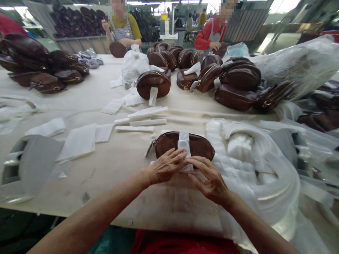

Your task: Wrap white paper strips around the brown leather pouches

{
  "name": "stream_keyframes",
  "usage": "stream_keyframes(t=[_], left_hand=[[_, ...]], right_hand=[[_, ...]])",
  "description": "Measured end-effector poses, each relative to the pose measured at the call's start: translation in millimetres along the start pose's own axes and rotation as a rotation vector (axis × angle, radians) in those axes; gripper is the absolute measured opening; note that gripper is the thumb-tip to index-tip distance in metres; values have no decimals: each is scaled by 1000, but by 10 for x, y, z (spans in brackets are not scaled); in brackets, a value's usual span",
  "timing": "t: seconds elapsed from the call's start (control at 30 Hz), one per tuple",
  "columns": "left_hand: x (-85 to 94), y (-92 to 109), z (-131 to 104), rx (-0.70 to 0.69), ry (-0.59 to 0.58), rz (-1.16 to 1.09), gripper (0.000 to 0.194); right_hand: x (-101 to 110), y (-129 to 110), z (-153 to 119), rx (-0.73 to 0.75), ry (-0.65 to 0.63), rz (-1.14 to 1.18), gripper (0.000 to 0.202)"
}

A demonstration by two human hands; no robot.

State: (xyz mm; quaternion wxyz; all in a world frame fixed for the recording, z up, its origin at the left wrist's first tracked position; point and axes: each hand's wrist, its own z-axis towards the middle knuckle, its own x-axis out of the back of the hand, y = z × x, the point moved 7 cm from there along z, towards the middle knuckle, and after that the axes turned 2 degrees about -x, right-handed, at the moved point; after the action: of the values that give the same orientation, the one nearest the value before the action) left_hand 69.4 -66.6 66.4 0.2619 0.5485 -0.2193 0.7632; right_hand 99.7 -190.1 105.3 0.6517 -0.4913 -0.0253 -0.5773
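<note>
A small brown oval leather bag (201, 146) lies on the table in front of me, its zipper pull sticking out at the left end. Around its middle runs a white paper strip (183, 140). My left hand (169, 164) rests flat over the bag's near side, fingers stretched onto the strip. From the right, my right hand (208, 178) touches the strip's lower part with its fingertips, its thumb apart from the fingers near the bag's lower edge. The two hands meet at the strip and hide part of the bag's front.
Several brown bags (235, 83) stand across the far side, with another pile (42, 67) at left. Paper strips (147, 114) lie beyond the bag. A roll of clear plastic sleeves (265, 183) sits at right, and a tape dispenser (16, 165) at left. Two co-workers face me.
</note>
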Motion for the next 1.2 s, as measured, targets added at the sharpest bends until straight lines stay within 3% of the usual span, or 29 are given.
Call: stream_keyframes(t=[0.13, 0.23, 0.43, 0.67, 0.83, 1.2], left_hand=[[15, 13, 12, 20, 35, -29, 44], [16, -4, 9, 52, 54, -62, 47], [38, -19, -9, 65, 109, -106, 43], [112, -34, -59, 68, 268, -170, 32], [157, -3, -92, 8, 322, -178, 16], [112, 155, -186, -250, 291, 67, 17]], right_hand=[[-64, 124, 93, -82, 60, 85, 17], [-79, 131, 81, -74, 98, 95, 13], [-39, 82, -31, 36, 131, 29, 21], [-134, -20, -121, 195, 143, -150, 22], [-249, -27, -208, 251, 133, -261, 20], [-347, -52, -265, 338, 91, -399, 24]])
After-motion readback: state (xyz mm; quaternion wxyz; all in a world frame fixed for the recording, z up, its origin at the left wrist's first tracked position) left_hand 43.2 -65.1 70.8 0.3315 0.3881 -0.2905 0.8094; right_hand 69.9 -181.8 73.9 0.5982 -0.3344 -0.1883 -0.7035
